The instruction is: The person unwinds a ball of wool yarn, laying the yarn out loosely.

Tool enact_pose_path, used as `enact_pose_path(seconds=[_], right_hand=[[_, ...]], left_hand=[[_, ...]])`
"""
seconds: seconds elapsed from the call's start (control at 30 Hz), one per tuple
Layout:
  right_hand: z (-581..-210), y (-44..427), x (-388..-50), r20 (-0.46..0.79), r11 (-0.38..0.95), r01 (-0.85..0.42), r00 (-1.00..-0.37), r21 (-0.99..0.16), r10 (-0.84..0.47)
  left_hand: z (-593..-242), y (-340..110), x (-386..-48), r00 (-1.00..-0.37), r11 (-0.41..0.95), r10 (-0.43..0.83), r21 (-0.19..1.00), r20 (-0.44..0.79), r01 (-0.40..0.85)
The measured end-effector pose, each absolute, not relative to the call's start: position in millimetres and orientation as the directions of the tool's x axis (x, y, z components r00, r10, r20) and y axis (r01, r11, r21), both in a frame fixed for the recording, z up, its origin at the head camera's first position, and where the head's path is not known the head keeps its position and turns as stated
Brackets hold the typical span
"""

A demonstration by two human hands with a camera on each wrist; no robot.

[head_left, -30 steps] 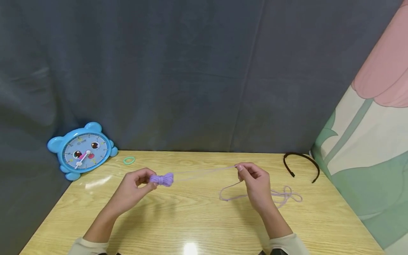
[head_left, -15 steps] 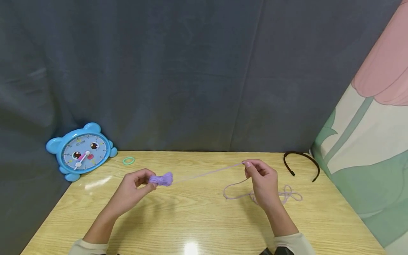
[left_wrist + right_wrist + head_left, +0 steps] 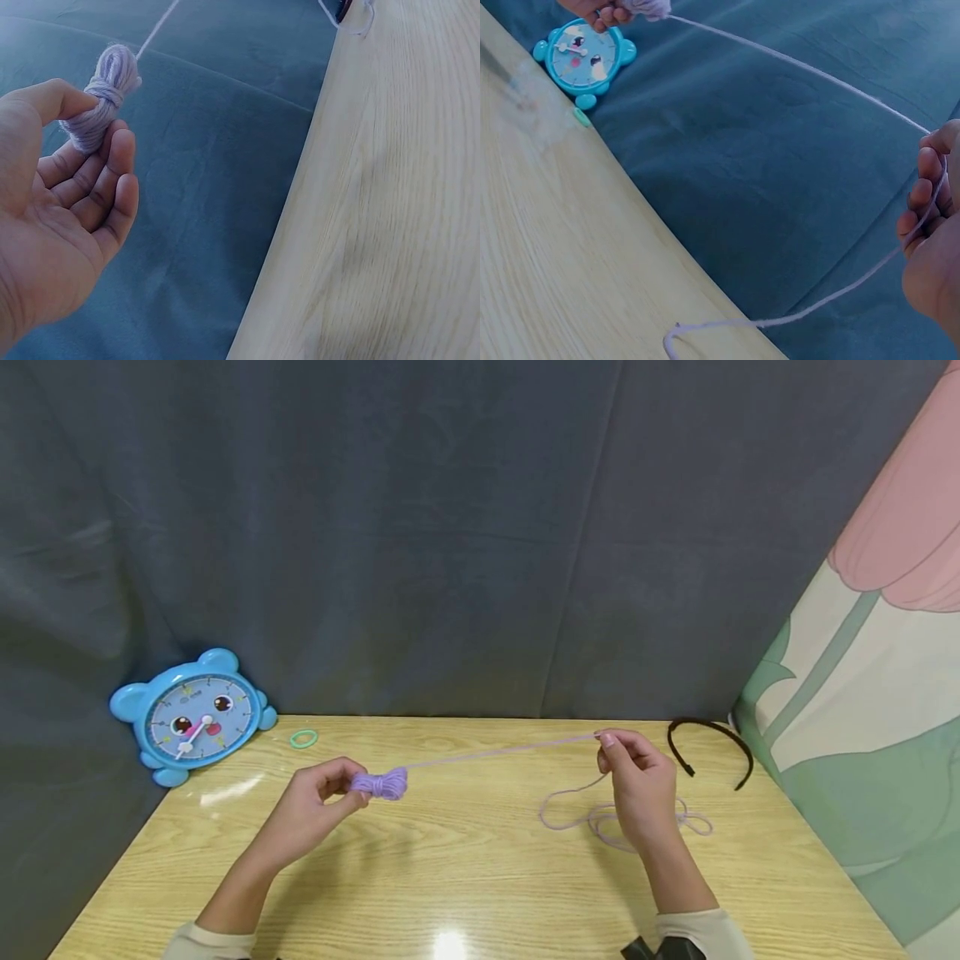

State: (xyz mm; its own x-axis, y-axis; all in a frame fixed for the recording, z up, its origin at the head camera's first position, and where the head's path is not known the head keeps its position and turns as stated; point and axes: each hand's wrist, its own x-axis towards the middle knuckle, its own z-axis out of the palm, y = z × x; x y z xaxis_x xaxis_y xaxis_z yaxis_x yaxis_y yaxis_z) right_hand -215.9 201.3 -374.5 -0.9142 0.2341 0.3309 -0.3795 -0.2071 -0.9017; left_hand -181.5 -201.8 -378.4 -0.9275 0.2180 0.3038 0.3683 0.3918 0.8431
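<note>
A small bundle of purple yarn [image 3: 388, 783], tied round its middle, is pinched at one end by my left hand [image 3: 318, 797]. In the left wrist view the bundle [image 3: 112, 82] sits between thumb and fingers, above the palm. From its free end a single strand [image 3: 495, 752] runs taut, rising slightly to my right hand [image 3: 641, 789], which pinches it between thumb and forefinger. Below that hand the loose yarn [image 3: 558, 827] drops to the table in loops, partly hidden by the wrist. The right wrist view has the strand [image 3: 795, 64] stretched across to the bundle.
A blue animal-shaped toy clock [image 3: 198, 718] leans by the curtain at the back left, with a green ring [image 3: 303, 738] beside it. At the back right of the wooden table [image 3: 465, 868] lies a black headband [image 3: 742, 747]. A dark curtain [image 3: 450, 543] stands behind.
My right hand has moved right and slightly up, lengthening the strand between the hands. The loose loops on the table have shifted right. My left hand and the bundle stay nearly still.
</note>
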Motion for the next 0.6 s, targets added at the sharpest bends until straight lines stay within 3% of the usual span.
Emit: enact_pose_path(seconds=[0.6], right_hand=[[-364,214,-217,0.372,-0.367,-0.459,-0.883,-0.809,0.286]], left_hand=[[-378,-204,-182,-0.93,0.409,0.196,0.836,0.311,0.366]])
